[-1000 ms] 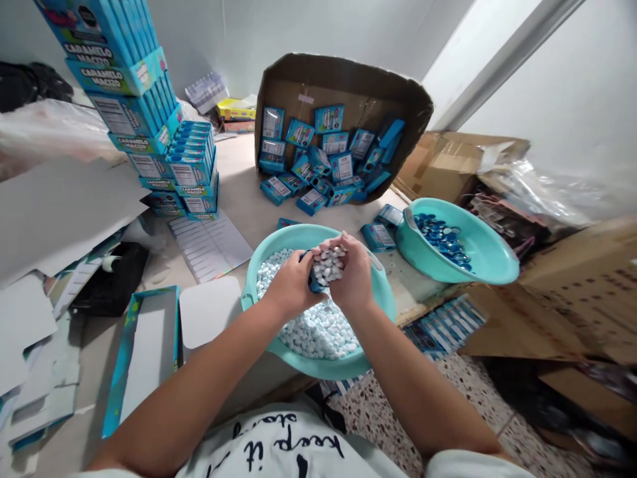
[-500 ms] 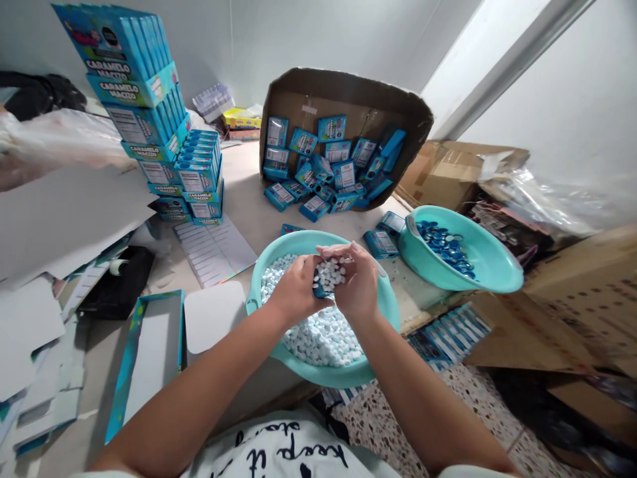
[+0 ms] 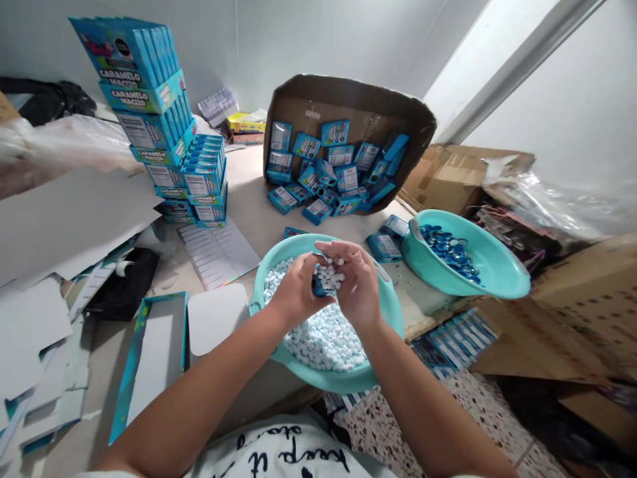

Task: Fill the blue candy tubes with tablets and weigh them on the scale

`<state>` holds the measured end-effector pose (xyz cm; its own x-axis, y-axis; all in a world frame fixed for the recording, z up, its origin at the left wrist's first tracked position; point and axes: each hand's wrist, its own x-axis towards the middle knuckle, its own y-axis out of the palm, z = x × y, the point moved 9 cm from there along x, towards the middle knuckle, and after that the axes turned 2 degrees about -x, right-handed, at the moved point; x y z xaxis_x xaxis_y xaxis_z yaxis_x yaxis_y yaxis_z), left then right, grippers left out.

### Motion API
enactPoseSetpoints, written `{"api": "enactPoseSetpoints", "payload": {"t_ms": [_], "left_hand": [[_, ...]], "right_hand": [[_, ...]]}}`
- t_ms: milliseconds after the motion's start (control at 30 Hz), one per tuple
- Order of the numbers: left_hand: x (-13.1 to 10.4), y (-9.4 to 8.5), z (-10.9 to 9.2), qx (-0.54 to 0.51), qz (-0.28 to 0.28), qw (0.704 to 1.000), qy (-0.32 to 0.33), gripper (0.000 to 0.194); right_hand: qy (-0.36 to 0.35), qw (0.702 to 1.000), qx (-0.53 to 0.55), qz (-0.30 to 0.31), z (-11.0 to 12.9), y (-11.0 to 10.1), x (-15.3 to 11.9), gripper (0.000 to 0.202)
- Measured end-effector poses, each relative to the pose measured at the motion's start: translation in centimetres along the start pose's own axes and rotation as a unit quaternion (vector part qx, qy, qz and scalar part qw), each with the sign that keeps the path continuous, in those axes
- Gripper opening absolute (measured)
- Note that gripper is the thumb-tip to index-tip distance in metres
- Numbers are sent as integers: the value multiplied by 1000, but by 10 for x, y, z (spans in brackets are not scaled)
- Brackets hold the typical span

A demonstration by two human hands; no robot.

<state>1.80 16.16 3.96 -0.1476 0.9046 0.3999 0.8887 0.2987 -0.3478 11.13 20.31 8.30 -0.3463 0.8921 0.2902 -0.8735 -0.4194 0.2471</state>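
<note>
Over a turquoise basin (image 3: 391, 312), my left hand (image 3: 294, 287) is closed round a small blue candy box (image 3: 318, 287), mostly hidden by its fingers. White candies (image 3: 329, 277) are heaped at the mouth of the box. Cupped against their other side is my right hand (image 3: 361, 282), its fingers curled over with a few candies against them. Beneath both hands, loose white candies (image 3: 326, 338) fill much of the basin.
A cardboard box (image 3: 348, 93) on its side holds several blue candy boxes. Stacked display boxes (image 3: 159, 133) stand back left. To the right sits a second turquoise basin (image 3: 497, 275) with small shiny blue pieces (image 3: 450, 252). A display tray (image 3: 156, 358) lies front left.
My right hand's fingers have tilted and opened a little at the box mouth, and fewer candies show in the palm. The whole view has shifted slightly.
</note>
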Motion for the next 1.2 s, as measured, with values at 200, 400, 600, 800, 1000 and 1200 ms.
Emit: {"api": "enactPoseSetpoints", "payload": {"t_ms": [200,400,600,800,1000,1200], "left_hand": [[2,1,4,1,15,999,-47,82],[1,-3,-5,-15,20,1000,12,74],[-2,-7,-1,-17,-12,1000,23,71],[-1,-11,2,-29,-15,999,-10,81],[-1,-10,5,-12,-9,999,-39,79],[0,-13,-1,-1,-11,1000,-23,59]], "right_hand": [[-15,1000,-18,10,0,-2,2,36],[-56,985,-162,-21,9,-13,3,30],[-55,924,-368,91,7,-10,3,22],[-115,900,-403,117,18,-7,1,15],[-117,904,-386,144,15,-6,0,17],[-75,930,-333,138,16,-11,2,21]]}}
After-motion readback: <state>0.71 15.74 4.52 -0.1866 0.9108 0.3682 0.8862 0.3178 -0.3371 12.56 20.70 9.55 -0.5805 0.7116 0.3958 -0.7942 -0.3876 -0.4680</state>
